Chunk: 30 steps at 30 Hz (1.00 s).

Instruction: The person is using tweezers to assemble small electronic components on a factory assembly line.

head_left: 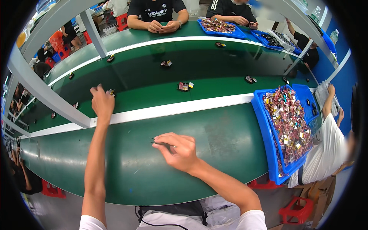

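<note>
Two hands of the wearer in view. The left hand [102, 102] is stretched far forward over the green conveyor belt [161, 82], fingers curled closed beside a small dark component [111, 92] that lies at its fingertips; whether it actually grips the piece cannot be told. The right hand [177, 150] rests on the near green counter [226, 142], fingers pinched closed on a thin pair of tweezers [158, 142] whose tips point left.

Count on the belt: about ten further small components, scattered singly and well apart, among them one pair at centre [185, 86] and one further back [166, 63]. Details of each are too small to make out.

Blue trays: one large tray [264, 126] at the right of the counter, heaped with small mixed parts; a second [237, 34] and third [264, 37] on the far side. The near tray is partly cut by a neighbour in a white shirt [326, 149].

Two people sit opposite, seen only from the chest down. A grey frame post [46, 94] crosses the left of the belt.
</note>
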Tool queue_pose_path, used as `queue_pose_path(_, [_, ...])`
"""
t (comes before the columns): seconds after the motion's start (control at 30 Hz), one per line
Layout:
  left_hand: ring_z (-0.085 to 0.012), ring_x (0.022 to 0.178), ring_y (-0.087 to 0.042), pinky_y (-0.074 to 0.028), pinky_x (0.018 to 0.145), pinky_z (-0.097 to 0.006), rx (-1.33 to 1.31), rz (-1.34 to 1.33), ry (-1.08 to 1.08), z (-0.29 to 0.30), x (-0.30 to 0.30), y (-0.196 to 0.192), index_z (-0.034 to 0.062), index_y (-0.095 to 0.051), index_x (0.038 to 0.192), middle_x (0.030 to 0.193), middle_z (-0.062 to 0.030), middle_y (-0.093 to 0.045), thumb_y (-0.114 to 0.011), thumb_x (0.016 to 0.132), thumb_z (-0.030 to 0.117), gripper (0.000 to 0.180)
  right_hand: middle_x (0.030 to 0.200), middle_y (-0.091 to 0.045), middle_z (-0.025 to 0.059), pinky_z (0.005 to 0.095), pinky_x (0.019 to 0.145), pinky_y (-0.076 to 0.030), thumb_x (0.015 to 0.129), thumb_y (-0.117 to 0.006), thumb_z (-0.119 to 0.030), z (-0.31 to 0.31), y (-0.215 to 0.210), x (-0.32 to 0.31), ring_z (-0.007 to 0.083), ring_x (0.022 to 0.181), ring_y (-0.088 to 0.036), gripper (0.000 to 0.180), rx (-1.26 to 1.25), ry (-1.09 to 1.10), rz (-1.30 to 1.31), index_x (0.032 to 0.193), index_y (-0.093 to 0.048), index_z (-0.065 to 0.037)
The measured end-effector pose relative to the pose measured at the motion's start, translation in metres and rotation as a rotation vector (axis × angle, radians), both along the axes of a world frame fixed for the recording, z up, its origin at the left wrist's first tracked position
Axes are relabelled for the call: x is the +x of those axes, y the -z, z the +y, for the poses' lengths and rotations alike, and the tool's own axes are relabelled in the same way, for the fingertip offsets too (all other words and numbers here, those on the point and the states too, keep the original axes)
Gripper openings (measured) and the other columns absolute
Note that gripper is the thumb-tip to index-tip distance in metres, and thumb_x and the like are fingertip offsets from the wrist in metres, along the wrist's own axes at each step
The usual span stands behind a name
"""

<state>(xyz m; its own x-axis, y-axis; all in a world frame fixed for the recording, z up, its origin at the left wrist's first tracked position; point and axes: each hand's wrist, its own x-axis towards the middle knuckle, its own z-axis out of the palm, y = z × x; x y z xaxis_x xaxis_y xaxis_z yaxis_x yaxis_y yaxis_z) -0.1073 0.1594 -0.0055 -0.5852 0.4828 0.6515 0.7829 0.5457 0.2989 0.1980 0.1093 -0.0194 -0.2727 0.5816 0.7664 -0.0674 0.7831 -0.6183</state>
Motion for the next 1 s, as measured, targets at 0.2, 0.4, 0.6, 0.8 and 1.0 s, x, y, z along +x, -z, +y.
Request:
queue_pose_path(0.2, [-0.0166, 0.058, -0.066, -0.054, 0.052, -0.032, -0.142, -0.686, 0.722, 0.069, 0.106, -0.01, -0.0013, -0.075, 0.103, 0.079, -0.0097, -0.073, -0.073, 0.091, 0.02, 0.025, 0.086, -0.077, 0.0092, 0.0258, 0.044, -0.043, 0.074, -0.085, 0.002, 0.002, 0.005, 0.002, 0.0147, 0.049, -0.06, 0.019, -0.009, 0.008, -0.034, 0.088, -0.073, -0.004])
queue_pose_path(0.4, [-0.0138, 0.05, -0.061, -0.051, 0.045, -0.029, -0.32, -0.828, 0.664, 0.104, 0.163, -0.003, -0.0036, -0.067, 0.085, 0.069, -0.0072, -0.067, -0.08, 0.088, 0.026, 0.033, 0.083, -0.075, 0.0074, 0.0294, 0.052, -0.053, 0.078, -0.082, -0.001, -0.002, -0.006, 0.007, 0.0226, 0.058, -0.069, 0.014, -0.07, 0.05, -0.123, 0.086, -0.071, -0.005])
queue_pose_path(0.6, [-0.0122, 0.054, -0.06, -0.047, 0.045, -0.028, -0.258, -1.046, 0.697, 0.102, 0.156, -0.004, 0.0004, -0.063, 0.081, 0.071, -0.008, -0.067, -0.074, 0.092, 0.017, 0.023, 0.083, -0.076, 0.0076, 0.0294, 0.051, -0.052, 0.078, -0.082, -0.001, -0.002, -0.004, 0.008, 0.0221, 0.057, -0.068, 0.014, -0.08, 0.019, -0.147, 0.086, -0.07, -0.004])
queue_pose_path(0.8, [-0.0107, 0.057, -0.059, -0.042, 0.044, -0.026, -0.086, -1.389, 0.865, 0.047, 0.141, -0.022, -0.0007, -0.062, 0.094, 0.082, -0.0079, -0.068, -0.07, 0.095, 0.013, 0.016, 0.083, -0.076, 0.0073, 0.0291, 0.05, -0.05, 0.078, -0.082, -0.002, -0.004, -0.006, 0.011, 0.0206, 0.053, -0.065, 0.014, -0.091, 0.016, -0.177, 0.086, -0.071, -0.004])
queue_pose_path(1.0, [-0.0105, 0.056, -0.058, -0.042, 0.045, -0.023, -0.037, -1.475, 0.857, -0.052, 0.115, -0.035, -0.0039, -0.065, 0.098, 0.08, -0.0083, -0.068, -0.069, 0.094, 0.01, 0.015, 0.082, -0.075, 0.0064, 0.0275, 0.049, -0.047, 0.078, -0.084, -0.003, -0.009, -0.006, 0.007, 0.017, 0.049, -0.06, 0.014, -0.091, -0.016, -0.162, 0.086, -0.072, -0.004])
